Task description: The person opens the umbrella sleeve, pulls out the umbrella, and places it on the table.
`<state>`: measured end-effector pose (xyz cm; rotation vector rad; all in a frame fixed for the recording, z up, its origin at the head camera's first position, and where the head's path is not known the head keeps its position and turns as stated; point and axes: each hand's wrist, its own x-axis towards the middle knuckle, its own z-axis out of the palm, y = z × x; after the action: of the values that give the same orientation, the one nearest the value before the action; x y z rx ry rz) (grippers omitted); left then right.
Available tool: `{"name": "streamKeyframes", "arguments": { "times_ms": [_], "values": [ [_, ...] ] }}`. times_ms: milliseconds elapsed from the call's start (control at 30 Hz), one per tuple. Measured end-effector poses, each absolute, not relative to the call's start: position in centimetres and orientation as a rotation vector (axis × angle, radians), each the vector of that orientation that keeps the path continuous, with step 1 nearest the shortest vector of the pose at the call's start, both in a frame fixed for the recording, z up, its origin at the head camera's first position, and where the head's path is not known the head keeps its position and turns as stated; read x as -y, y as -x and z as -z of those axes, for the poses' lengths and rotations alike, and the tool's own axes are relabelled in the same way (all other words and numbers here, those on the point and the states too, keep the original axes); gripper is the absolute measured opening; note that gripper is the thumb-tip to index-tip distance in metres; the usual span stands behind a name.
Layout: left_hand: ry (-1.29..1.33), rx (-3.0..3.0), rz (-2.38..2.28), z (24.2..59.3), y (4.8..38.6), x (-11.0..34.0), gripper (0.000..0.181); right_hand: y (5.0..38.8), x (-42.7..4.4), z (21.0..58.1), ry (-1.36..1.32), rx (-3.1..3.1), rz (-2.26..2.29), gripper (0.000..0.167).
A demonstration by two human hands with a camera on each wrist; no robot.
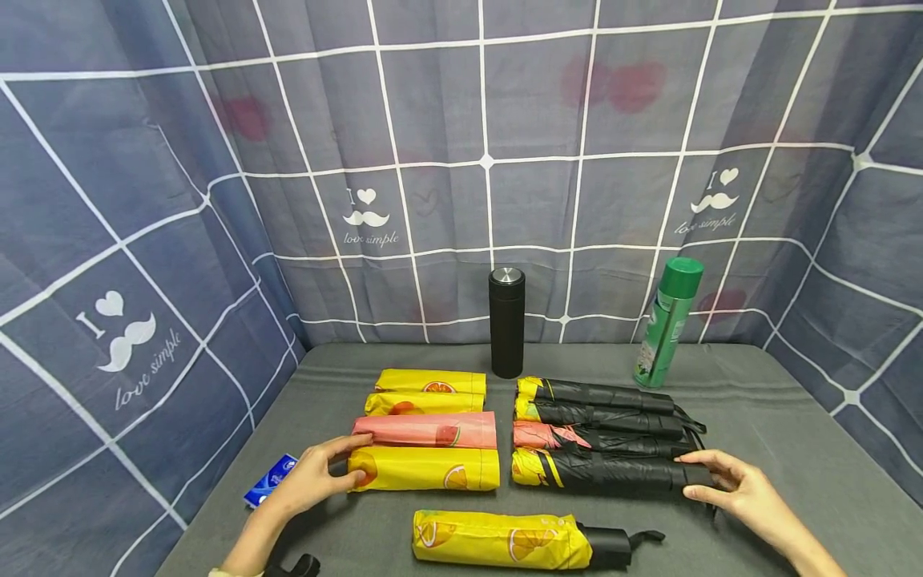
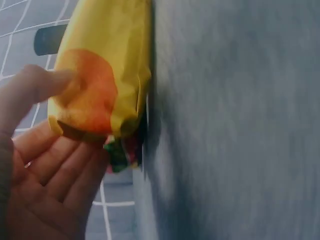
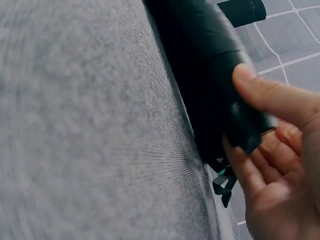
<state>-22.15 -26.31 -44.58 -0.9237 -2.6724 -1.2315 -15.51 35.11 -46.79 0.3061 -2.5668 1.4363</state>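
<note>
Several folded umbrellas lie in a stack of rows on the right, black with yellow or pink ends. My right hand (image 1: 739, 486) pinches the black end of the nearest umbrella (image 1: 613, 471); its thumb lies on top in the right wrist view. On the left is a column of umbrella sleeves. The nearest, a yellow sleeve (image 1: 433, 469) with orange prints, has its left end between the thumb and fingers of my left hand (image 1: 317, 474). Just behind it lies a pink sleeve (image 1: 433, 430). In front rests a sleeved yellow umbrella (image 1: 505, 540), its black handle pointing right.
A black thermos (image 1: 508, 328) stands at the back middle. To its right is a green spray can (image 1: 667, 328). A blue packet (image 1: 270, 481) lies beside my left wrist. Checked curtains (image 1: 447, 208) enclose the grey table (image 1: 764, 417) at the back and sides.
</note>
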Motion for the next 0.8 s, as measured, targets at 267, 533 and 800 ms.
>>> {"name": "streamKeyframes", "arguments": {
  "times_ms": [267,533,800],
  "values": [
    [0.922,2.565,1.251,42.5,21.8,25.4,0.044,15.4,-35.0,47.1,-0.214,2.638,-1.062,0.037],
    [1.228,2.487,1.257,41.2,20.4,21.5,0.043,15.6,-35.1,47.7,-0.216,2.653,-0.998,0.038],
    [1.483,2.514,1.201,41.4,18.7,17.7,0.045,15.8,-35.2,48.4,-0.345,2.552,-0.95,0.039]
  ]
}}
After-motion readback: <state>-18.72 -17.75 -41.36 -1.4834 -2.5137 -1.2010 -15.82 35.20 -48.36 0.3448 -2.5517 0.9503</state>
